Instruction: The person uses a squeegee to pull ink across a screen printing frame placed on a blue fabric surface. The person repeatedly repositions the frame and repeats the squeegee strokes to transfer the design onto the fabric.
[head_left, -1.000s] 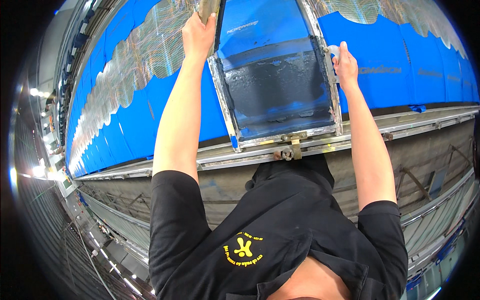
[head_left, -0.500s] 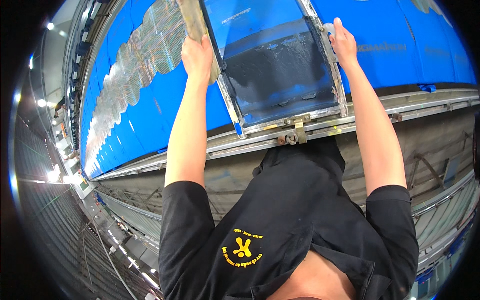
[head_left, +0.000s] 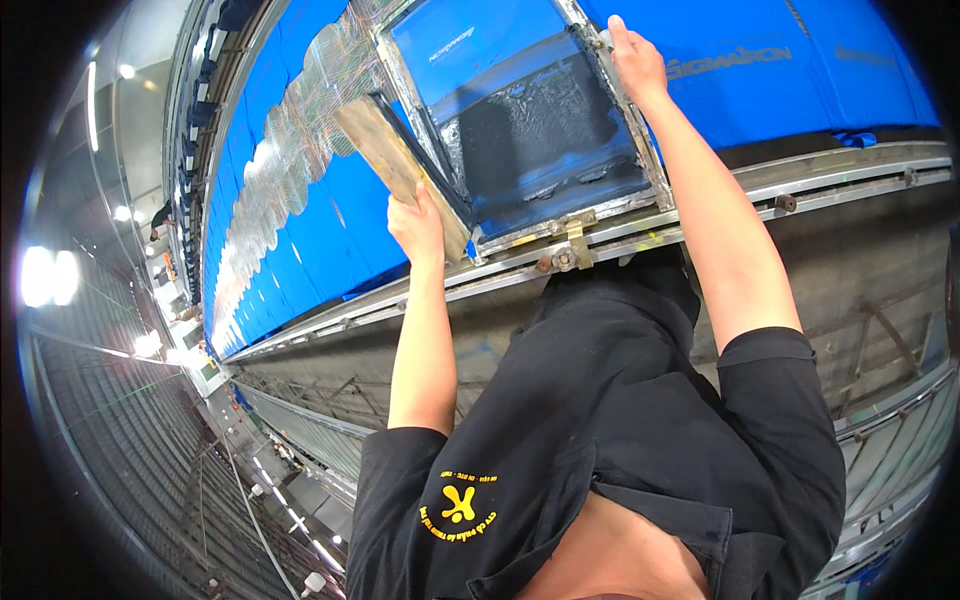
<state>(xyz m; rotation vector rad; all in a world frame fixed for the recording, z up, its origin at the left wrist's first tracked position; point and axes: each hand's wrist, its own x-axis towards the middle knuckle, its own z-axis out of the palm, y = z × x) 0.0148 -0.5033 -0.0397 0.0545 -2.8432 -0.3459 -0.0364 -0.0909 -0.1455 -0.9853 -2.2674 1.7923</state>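
A wooden-handled squeegee (head_left: pixel 385 150) with a dark blade edge is gripped near its lower end by my left hand (head_left: pixel 416 225). It tilts with its top to the left, along the left rail of a screen printing frame (head_left: pixel 657 185). Dark ink (head_left: pixel 530 130) covers the lower part of the frame's mesh, and blue shows through above it. My right hand (head_left: pixel 638 65) is closed at the frame's upper right rail, around a pale grip that the fingers partly hide.
Blue fabric (head_left: pixel 310 245) with a patterned, shiny wavy band lies under the frame on the long table. A metal rail (head_left: pixel 830 175) runs along the table's near edge, with a brass-coloured bracket (head_left: pixel 578 245) at the frame's lower end. Ceiling lights shine at the left.
My left hand has come down toward me with the squeegee, which now leans more to the left beside the frame. My right hand stays at the right rail. The whole view has shifted slightly.
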